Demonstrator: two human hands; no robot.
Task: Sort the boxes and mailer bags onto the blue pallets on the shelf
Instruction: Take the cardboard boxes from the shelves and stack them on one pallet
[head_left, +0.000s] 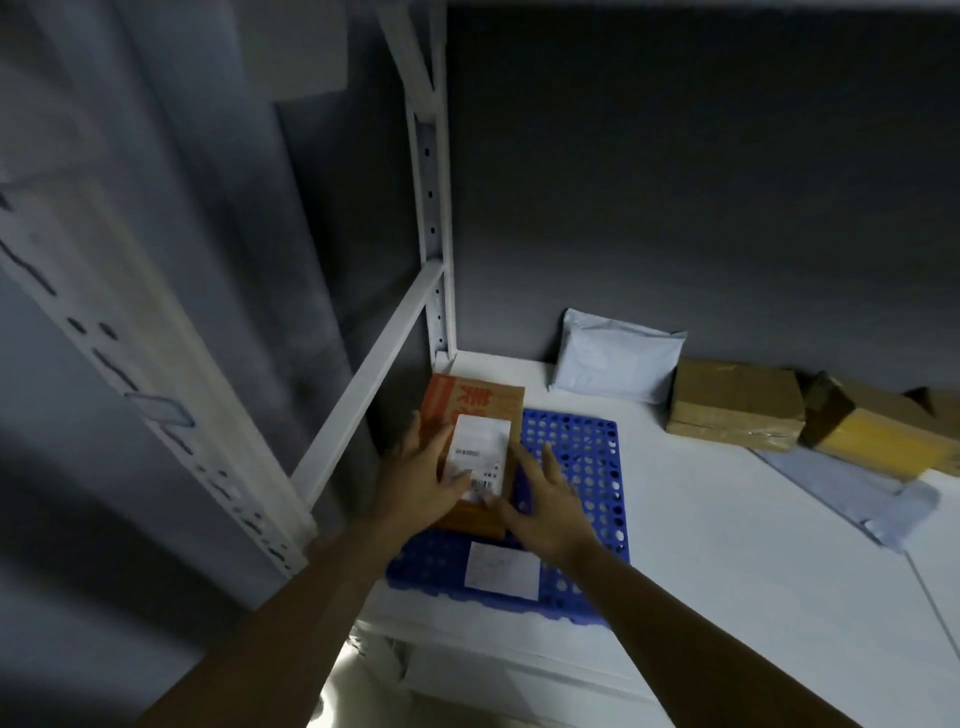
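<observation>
- Two bare forearms reach in from the bottom edge towards the left front corner of the white shelf (727, 545).
- A white paper slip (501, 564) lies flat on the near part of the blue pallet (582, 457). The pallet is a perforated plastic grid set on the shelf, close to the front edge.
- Right hand (545, 512): fingers (525, 463) straight and spread, tips against the near right edge of the box. It does not curl round the box.
- Left hand (415, 483): laid flat on the box top, fingers (420, 434) straight and slightly apart along the left side, thumb across the near end of the label.
- Orange-and-brown cardboard box (478, 410): sits on the left half of the pallet, long side running away from the camera, white shipping label facing up, red print on the far end. Its far end reaches the pallet's back edge.
- Behind the pallet, well apart from it, a white mailer bag (615, 364) leans on the dark back wall.
- Right of that, a taped brown carton (735, 405) stands just beside the mailer, and a yellow package (878, 439) touches the carton.
- A grey mailer bag (852, 488) lies flat in front of the carton and the yellow package.
- A white perforated upright (431, 208) rises at the shelf's back left corner.
</observation>
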